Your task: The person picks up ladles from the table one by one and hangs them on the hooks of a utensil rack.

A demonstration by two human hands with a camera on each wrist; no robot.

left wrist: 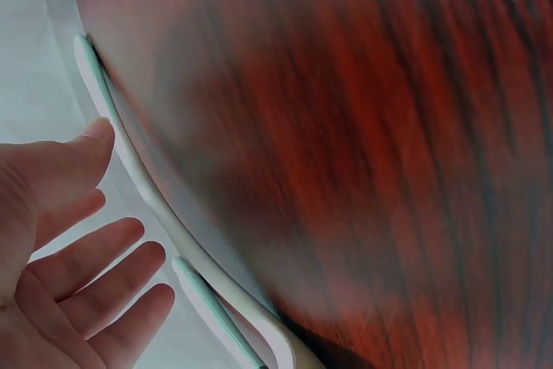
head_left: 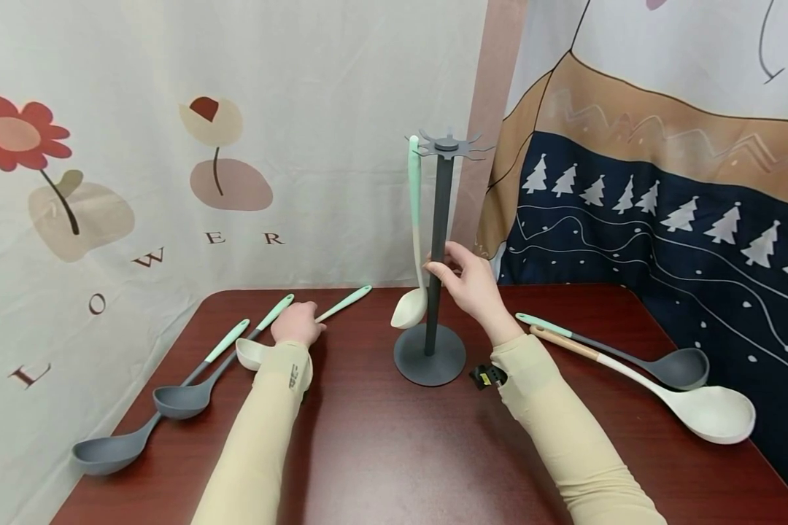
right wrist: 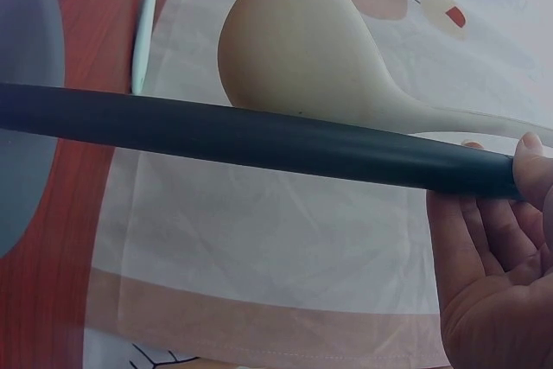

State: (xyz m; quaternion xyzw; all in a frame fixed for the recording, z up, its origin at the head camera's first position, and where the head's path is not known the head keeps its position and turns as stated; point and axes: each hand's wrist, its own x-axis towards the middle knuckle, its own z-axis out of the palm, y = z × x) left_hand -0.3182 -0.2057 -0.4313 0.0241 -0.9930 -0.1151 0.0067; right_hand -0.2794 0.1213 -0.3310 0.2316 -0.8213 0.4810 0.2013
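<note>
A grey utensil stand (head_left: pixel 437 219) with a round base and a hooked top stands near the table's back edge. From a left-side hook hangs a cream ladle (head_left: pixel 410 308) by its mint handle. My right hand (head_left: pixel 469 281) holds the stand's pole at mid-height, thumb on one side and fingers on the other in the right wrist view. On the left, my left hand (head_left: pixel 297 324) hovers over another cream ladle with a mint handle (head_left: pixel 346 302), partly hidden by the hand and sleeve. In the left wrist view the fingers (left wrist: pixel 112 278) are apart and loosely bent beside that ladle.
Two grey ladles with mint handles (head_left: pixel 187 400) (head_left: pixel 110 452) lie at the left edge. To the right lie a grey ladle (head_left: pixel 684 368) and a larger cream ladle (head_left: pixel 719 415) with a tan handle. Printed curtains (head_left: pixel 341 146) hang behind the table.
</note>
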